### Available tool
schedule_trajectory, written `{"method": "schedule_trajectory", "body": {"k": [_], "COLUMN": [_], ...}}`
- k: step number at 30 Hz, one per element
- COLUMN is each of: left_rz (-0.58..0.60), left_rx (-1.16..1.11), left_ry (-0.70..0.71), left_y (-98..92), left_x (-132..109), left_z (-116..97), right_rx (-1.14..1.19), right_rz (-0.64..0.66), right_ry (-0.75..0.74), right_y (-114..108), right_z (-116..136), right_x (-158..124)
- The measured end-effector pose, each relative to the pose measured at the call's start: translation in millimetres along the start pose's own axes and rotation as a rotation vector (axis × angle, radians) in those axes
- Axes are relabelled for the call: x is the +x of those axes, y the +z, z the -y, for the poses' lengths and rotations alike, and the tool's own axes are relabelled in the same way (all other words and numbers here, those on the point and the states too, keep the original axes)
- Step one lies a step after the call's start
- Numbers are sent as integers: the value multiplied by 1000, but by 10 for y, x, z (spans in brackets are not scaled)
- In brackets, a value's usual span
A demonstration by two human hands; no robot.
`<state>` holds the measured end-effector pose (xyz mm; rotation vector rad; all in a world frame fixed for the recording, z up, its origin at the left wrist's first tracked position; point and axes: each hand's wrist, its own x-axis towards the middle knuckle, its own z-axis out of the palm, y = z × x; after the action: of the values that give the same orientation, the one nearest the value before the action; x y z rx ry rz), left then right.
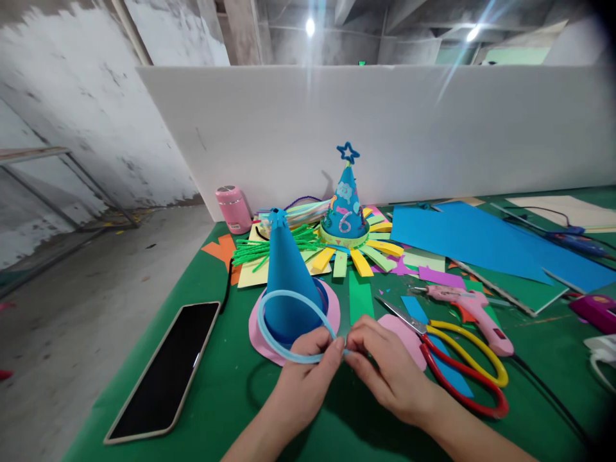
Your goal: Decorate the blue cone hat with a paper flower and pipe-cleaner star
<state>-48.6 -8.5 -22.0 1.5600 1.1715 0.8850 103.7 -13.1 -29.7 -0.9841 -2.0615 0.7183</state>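
Note:
A light blue pipe cleaner (283,295), bent into a loop, is held between my two hands. My left hand (312,366) pinches it where its ends cross, and my right hand (380,366) has its fingertips closed on the end at the right. Just behind the loop stands a plain blue paper cone (289,269) on a pink paper ring (255,330), its top cut into small tabs. Farther back is a decorated blue cone hat (344,212) with a blue star on top and yellow and green strips around its base.
Scissors (462,359) with red and yellow handles and a pink glue gun (474,308) lie at right. A phone (163,372) rests at left. Green pipe cleaners (260,250), a pink canister (233,208) and blue sheets (462,237) are farther back, before a white board (385,128).

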Motion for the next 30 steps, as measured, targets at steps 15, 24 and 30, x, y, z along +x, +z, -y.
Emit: {"method": "schedule_trajectory", "body": {"k": [15, 24, 30], "left_rz": [-174, -185, -45], "left_rx": [752, 116, -135], "left_ry": [772, 114, -88], "left_y": [-12, -5, 21], "left_x": [-15, 2, 19], "left_z": [103, 69, 82], "right_rx": [1450, 684, 111], "right_rz": [271, -25, -121], "right_ry": [790, 361, 39], "right_y": [155, 86, 35], "right_z": [-16, -7, -42], "right_x": [33, 23, 2]}}
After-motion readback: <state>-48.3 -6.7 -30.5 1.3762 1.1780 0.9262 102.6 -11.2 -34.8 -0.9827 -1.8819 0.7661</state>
